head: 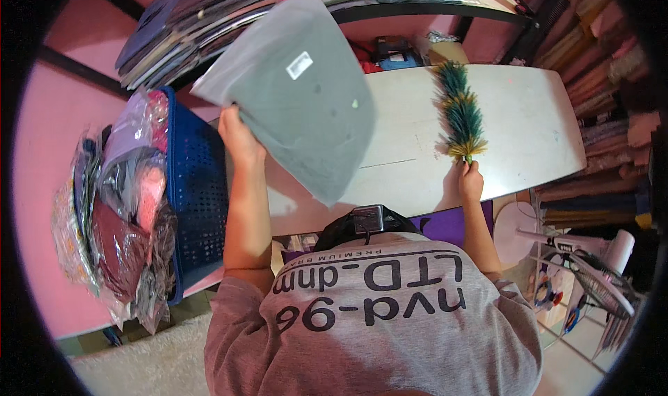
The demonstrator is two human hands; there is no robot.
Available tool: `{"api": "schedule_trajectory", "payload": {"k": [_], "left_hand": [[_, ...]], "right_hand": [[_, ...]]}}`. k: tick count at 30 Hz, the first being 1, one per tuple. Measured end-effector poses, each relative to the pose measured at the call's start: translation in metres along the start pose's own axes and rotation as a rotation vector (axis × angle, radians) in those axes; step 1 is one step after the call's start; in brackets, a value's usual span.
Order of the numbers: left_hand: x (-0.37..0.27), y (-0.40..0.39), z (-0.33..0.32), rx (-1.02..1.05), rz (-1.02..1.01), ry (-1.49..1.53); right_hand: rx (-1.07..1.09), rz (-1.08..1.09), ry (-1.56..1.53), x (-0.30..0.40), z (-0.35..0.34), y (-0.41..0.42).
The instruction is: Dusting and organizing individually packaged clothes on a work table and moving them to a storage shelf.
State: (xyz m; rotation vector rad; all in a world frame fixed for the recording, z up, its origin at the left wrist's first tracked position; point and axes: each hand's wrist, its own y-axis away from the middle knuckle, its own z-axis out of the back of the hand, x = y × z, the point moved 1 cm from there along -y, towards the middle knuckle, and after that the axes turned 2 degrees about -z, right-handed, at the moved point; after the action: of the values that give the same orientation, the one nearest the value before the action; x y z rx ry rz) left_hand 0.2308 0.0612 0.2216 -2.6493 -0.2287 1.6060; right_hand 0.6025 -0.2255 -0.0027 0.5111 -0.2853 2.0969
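In my left hand [241, 137] is the edge of a flat plastic garment bag [318, 119], raised and tilted over the left part of the white table [396, 182]. Grey-green folded cloth shows through the clear plastic, and a small white label sits on its upper part. My right hand [471, 181] grips the green handle of a feather duster [459, 106]. The duster's teal and yellow bristles point away from me above the table's right half.
A blue perforated basket [198, 197] packed with bagged clothes [120, 239] stands at left. Behind, a dark-framed shelf [428, 11] bears stacked bagged garments [209, 25]. Rolled or folded fabrics [589, 171] line the right side, and a fan [600, 281] stands below them.
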Motion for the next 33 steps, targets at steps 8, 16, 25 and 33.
{"api": "schedule_trajectory", "payload": {"k": [8, 16, 25, 33], "left_hand": [[0.092, 0.090, 0.208, -0.422, 0.466, -0.233], [0.100, 0.080, 0.293, -0.475, 0.312, -0.688], [0.103, 0.049, 0.322, -0.286, -0.028, -1.435], [0.103, 0.060, 0.321, -0.230, -0.262, -1.596]], "right_hand": [[0.002, 0.018, -0.205, -0.002, -0.007, -0.004], [0.526, 0.692, -0.159, 0.095, -0.019, 0.074], [0.441, 0.554, -0.028, 0.161, -0.052, 0.094], [0.456, 0.732, 0.084, 0.184, -0.057, 0.095]]}}
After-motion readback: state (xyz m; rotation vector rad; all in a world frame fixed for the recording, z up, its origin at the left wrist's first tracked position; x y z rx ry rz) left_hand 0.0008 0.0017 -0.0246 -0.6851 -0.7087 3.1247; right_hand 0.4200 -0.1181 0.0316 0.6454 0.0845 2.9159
